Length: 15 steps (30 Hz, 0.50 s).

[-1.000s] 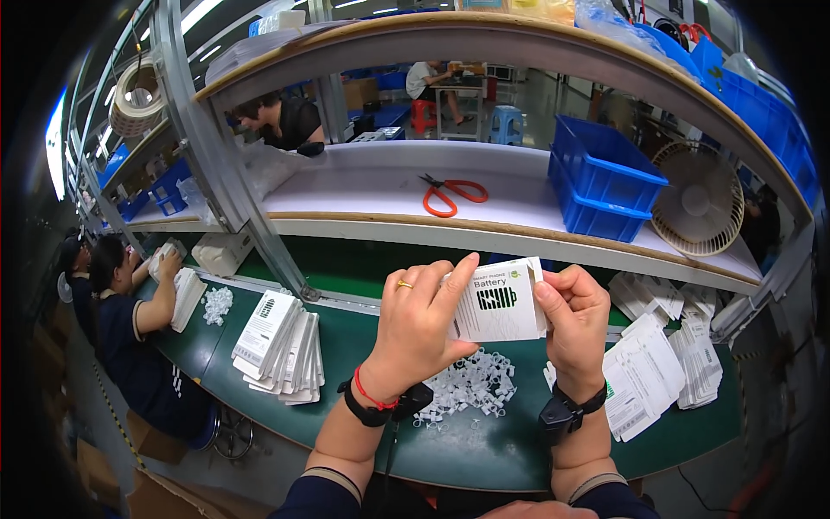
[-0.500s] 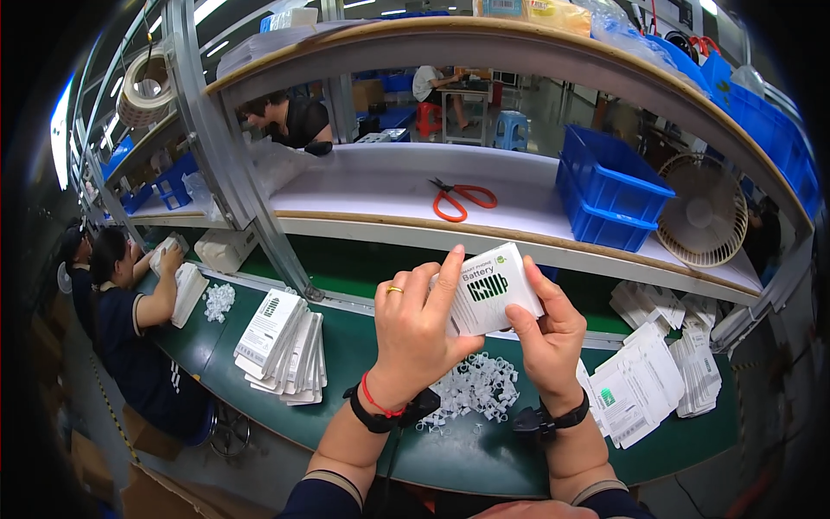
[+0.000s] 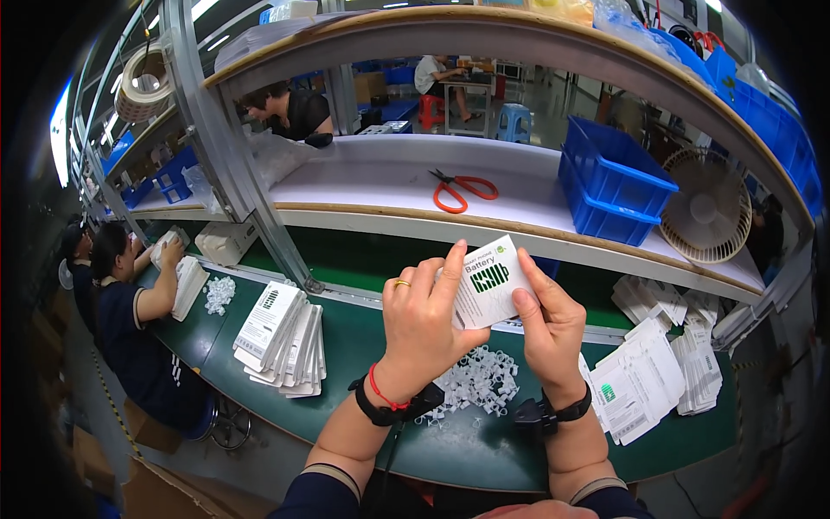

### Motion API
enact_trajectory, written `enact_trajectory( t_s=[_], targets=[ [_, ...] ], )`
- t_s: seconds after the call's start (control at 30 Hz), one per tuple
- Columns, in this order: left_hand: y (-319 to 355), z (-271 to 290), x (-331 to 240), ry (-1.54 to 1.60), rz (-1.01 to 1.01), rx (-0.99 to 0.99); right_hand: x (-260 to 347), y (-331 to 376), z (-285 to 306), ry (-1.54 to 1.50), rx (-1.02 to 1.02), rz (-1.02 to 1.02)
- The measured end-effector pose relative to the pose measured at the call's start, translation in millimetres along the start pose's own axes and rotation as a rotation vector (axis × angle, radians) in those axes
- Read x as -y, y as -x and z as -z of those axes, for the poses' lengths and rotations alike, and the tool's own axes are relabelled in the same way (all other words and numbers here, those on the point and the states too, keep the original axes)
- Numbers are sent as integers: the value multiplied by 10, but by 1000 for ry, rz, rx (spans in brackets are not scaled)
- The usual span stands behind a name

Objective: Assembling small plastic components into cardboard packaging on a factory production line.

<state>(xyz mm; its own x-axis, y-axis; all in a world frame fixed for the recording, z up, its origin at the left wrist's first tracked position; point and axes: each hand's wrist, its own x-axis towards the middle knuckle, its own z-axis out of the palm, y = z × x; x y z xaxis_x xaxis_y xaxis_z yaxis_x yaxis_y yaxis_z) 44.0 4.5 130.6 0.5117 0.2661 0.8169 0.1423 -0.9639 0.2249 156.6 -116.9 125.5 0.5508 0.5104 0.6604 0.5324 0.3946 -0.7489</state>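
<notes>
Both of my hands hold one flat white battery box (image 3: pixel 488 284) with a green pattern, tilted above the green bench. My left hand (image 3: pixel 421 303) grips its left side, fingers laid along the edge. At its right side, my right hand (image 3: pixel 550 329) pinches it between thumb and fingers. Below the hands lies a heap of small clear plastic pieces (image 3: pixel 477 381). To the left stands a leaning stack of similar white boxes (image 3: pixel 278 333). Flattened white cartons (image 3: pixel 638 381) are spread out at the right.
Above the bench runs a white shelf (image 3: pixel 372 177) bearing red-handled cutters (image 3: pixel 462 190), stacked blue bins (image 3: pixel 609 186) and a fan (image 3: pixel 705 208). A metal post (image 3: pixel 233 156) rises at the left. Co-workers (image 3: pixel 143 303) sit farther along the bench, near another pile of clear pieces (image 3: pixel 220 295).
The box has tilted slightly and shifted a little upward in my hands. My right thumb has moved up along its face. The view has shifted slightly.
</notes>
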Motion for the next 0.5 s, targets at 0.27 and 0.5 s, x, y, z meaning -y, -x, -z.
enact_trajectory(
  t_s=[0.27,0.5],
  targets=[
    [-29,-126,56,71,84,-85,-175,43,-146,-138,-70,38],
    [-48,-47,13,37,91,-38,-175,47,-147,9,-111,139]
  ],
)
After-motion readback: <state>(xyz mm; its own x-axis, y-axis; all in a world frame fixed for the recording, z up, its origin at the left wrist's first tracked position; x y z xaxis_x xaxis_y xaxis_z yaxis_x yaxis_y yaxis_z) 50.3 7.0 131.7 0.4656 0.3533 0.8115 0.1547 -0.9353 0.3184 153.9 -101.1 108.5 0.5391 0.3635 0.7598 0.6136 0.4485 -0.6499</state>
